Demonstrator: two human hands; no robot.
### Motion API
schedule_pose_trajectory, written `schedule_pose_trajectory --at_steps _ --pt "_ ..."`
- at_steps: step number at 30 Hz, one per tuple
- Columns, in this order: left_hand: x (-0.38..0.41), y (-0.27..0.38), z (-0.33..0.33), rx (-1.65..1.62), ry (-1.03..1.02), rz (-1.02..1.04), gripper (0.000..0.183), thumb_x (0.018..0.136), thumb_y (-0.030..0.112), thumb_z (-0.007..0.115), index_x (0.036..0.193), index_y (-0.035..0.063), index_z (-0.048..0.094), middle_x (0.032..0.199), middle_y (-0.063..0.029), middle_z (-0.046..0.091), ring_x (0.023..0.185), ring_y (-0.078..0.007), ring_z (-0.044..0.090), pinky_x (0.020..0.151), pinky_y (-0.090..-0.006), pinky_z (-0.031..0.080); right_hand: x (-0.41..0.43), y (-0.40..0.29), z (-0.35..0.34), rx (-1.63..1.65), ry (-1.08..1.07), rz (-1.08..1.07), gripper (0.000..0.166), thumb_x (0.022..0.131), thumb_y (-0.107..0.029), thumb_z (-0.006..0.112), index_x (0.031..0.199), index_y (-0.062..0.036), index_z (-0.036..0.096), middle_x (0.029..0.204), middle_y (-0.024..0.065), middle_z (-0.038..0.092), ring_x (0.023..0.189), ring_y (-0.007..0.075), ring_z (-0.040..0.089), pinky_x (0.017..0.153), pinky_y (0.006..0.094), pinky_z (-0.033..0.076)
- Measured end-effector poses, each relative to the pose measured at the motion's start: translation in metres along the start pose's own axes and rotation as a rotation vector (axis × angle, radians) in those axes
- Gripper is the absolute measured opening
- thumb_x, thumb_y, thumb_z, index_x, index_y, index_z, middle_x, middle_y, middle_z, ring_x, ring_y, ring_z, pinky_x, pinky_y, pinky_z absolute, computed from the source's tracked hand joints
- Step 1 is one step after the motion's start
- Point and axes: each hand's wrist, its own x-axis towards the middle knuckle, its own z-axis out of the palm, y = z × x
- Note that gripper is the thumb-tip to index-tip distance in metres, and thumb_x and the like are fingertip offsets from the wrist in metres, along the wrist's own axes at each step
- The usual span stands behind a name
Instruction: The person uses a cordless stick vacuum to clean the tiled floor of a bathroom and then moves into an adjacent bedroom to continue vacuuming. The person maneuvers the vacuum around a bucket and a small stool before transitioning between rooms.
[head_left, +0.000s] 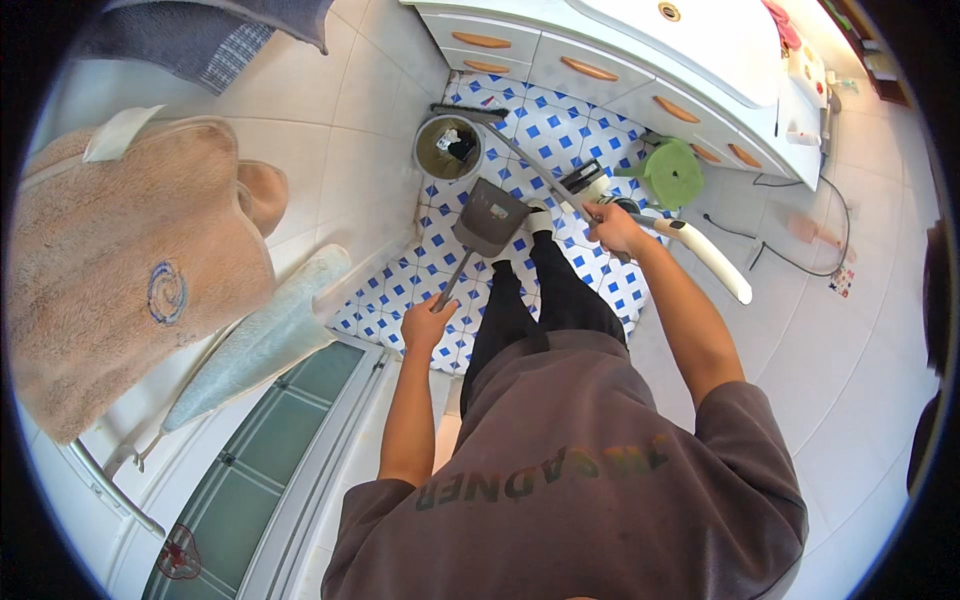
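My left hand (426, 324) grips the handle of a grey dustpan (489, 219), whose pan lies out in front of my feet, close to the bin. In my right hand (616, 229) is the grey stick of a broom (534, 166). The broom's dark bristle head (469, 112) is at the far side, just beyond the round waste bin (424, 159). Dark and silvery litter (457, 142) shows inside the bin. A small reddish scrap (489, 101) lies on the blue-and-white tiled floor (555, 120) beside the broom head.
A green plastic stool (675, 174) and a vacuum-like appliance with a cream handle (709, 261) stand to the right. White drawers (592, 69) line the far side under a washbasin (697, 45). Towels (142, 270) hang at left near a glass-panelled door (262, 465). A cable (806, 271) hangs along the right wall.
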Motion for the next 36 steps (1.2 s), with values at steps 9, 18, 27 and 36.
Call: schedule_pose_trajectory --at_steps 9,18,27,36 --pt "0.001 0.001 0.010 0.017 0.036 -0.021 0.054 0.074 0.047 0.072 0.118 0.0170 0.069 0.093 -0.0114 0.073 0.087 -0.0300 0.069 0.076 -0.0386 0.052 -0.025 0.016 0.016 -0.059 -0.027 0.097 0.070 0.072 -0.003 0.066 0.139 -0.0169 0.053 0.069 0.0080 0.059 0.050 0.0143 0.055 0.045 0.0328 0.046" --pt "0.008 0.001 0.029 0.004 0.043 -0.040 0.044 0.075 0.038 0.070 0.116 0.0211 0.070 0.085 -0.0112 0.072 0.079 -0.0275 0.069 0.071 -0.0379 0.052 0.055 -0.008 0.014 -0.466 0.234 -0.236 0.050 0.073 -0.011 0.057 0.123 -0.0108 0.061 0.094 0.0252 0.066 0.093 0.0421 0.064 0.081 0.0472 0.051" --pt "-0.001 0.023 0.035 0.022 0.040 -0.064 0.041 0.078 0.038 0.065 0.117 0.0242 0.070 0.085 -0.0113 0.072 0.081 -0.0315 0.068 0.073 -0.0406 0.052 0.183 -0.020 0.019 -0.442 0.352 -0.179 0.036 0.073 -0.016 0.058 0.107 -0.0076 0.066 0.097 0.0232 0.067 0.093 0.0408 0.064 0.082 0.0469 0.052" --pt "0.000 0.029 0.035 0.047 0.037 -0.021 0.041 0.078 0.038 0.066 0.117 0.0246 0.070 0.083 -0.0120 0.071 0.080 -0.0311 0.068 0.073 -0.0413 0.052 0.113 0.098 0.004 -0.598 0.299 -0.143 0.048 0.075 -0.012 0.055 0.121 -0.0130 0.064 0.099 0.0244 0.067 0.095 0.0401 0.064 0.087 0.0469 0.050"
